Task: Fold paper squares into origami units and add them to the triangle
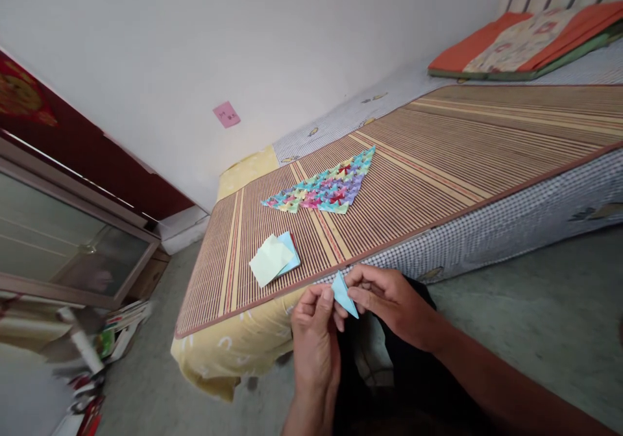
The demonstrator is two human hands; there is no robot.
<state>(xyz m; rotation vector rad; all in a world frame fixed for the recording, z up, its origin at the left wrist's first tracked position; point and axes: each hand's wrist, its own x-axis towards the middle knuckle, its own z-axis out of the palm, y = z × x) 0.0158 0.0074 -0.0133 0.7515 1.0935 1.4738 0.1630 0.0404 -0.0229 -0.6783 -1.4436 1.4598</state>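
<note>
A small light-blue folded paper (344, 293) is pinched between both my hands just in front of the bed's edge. My left hand (316, 339) grips its lower left side with closed fingers. My right hand (389, 303) pinches its right side. On the striped bamboo mat (438, 170) lies a triangular mosaic of many coloured folded paper pieces (326, 186). Nearer to me on the mat sits a small stack of square paper sheets (273, 259), pale green on top, blue and red beneath.
The mat covers a bed with a checked sheet (511, 228) and a yellow sheet (233, 345). An orange folded quilt (525, 43) lies at the far end. A glass-fronted cabinet (68, 241) and scattered items (102, 351) stand at left. A pink note (226, 114) sticks on the wall.
</note>
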